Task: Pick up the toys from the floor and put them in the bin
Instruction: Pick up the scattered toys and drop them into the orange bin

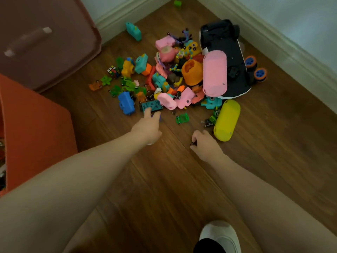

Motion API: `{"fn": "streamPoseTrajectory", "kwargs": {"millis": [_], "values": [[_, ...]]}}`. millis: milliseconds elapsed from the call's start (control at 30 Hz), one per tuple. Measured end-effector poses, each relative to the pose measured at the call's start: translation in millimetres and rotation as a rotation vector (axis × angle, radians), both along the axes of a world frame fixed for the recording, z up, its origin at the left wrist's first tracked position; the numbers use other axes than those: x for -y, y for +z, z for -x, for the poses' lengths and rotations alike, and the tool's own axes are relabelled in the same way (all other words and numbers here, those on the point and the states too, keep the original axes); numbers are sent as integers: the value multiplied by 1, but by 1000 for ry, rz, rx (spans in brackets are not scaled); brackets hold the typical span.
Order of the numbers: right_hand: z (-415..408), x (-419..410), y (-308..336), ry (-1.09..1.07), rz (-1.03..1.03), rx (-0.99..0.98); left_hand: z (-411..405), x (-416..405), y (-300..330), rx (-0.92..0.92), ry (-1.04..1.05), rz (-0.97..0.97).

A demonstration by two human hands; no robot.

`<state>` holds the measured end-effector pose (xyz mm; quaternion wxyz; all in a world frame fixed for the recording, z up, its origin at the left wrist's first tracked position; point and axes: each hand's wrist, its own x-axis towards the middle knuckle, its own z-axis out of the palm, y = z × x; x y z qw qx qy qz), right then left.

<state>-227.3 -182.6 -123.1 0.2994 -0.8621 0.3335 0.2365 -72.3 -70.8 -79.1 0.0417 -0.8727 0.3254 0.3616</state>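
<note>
My left hand [148, 125] reaches the teal block [151, 105], fingers hidden, so I cannot tell; my right hand [206, 145] pinches a small dark toy [193, 143]. Best: grip firmly, then carry to the orange bin [36, 125] at left.

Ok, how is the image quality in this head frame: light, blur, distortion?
Head view: dim, uneven light, brightest on the floor between the hands; the brown lid upper left is smeared and soft; the toy pile is fairly sharp; wide-angle bending shows in the skirting board.
</note>
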Motion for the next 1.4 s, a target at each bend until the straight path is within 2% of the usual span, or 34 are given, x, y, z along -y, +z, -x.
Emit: {"fn": "streamPoseTrajectory", "kwargs": {"millis": [133, 200, 267, 367, 433, 500, 567, 633, 700, 767, 833, 1000, 1167, 1267, 1400], "values": [[-5, 11, -1, -99, 2, 125, -1, 18, -17, 131, -37, -47], [-5, 15, -1, -208, -78, 202, -1, 21, -25, 216, -78, -35], [-7, 20, 4, -430, -287, 271, -3, 22, -34, 264, -105, -25], [-17, 25, 16, -817, -718, 306, -7, 20, -43, 229, -87, -42], [-25, 27, 19, -931, -789, 280, -10, 14, -45, 190, -72, -29], [-31, 25, 13, -793, -566, 247, -14, 5, -46, 190, -82, 39], [-32, 20, 8, -532, -212, 269, -17, -5, -45, 248, -127, 127], [-37, 15, 2, -274, 57, 346, -21, -14, -45, 354, -174, 178], [-45, 11, -1, -28, 182, 360, -28, -19, -45, 398, -167, 144], [-52, 8, -4, 173, 192, 242, -35, -21, -47, 374, -159, 85], [-57, 5, -6, 276, 178, 133, -42, -20, -48, 316, -156, 65], [-59, 3, -8, 315, 215, 85, -50, -14, -45, 213, -141, 73], [-50, 0, -8, 283, 166, 10, -41, -16, -43, 158, -39, 104], [-46, -1, -6, 159, 66, 5, -32, -18, -43, 159, -39, 71], [-42, 3, 0, -134, -135, 52, -22, -21, -43, 81, -20, 44]]}}
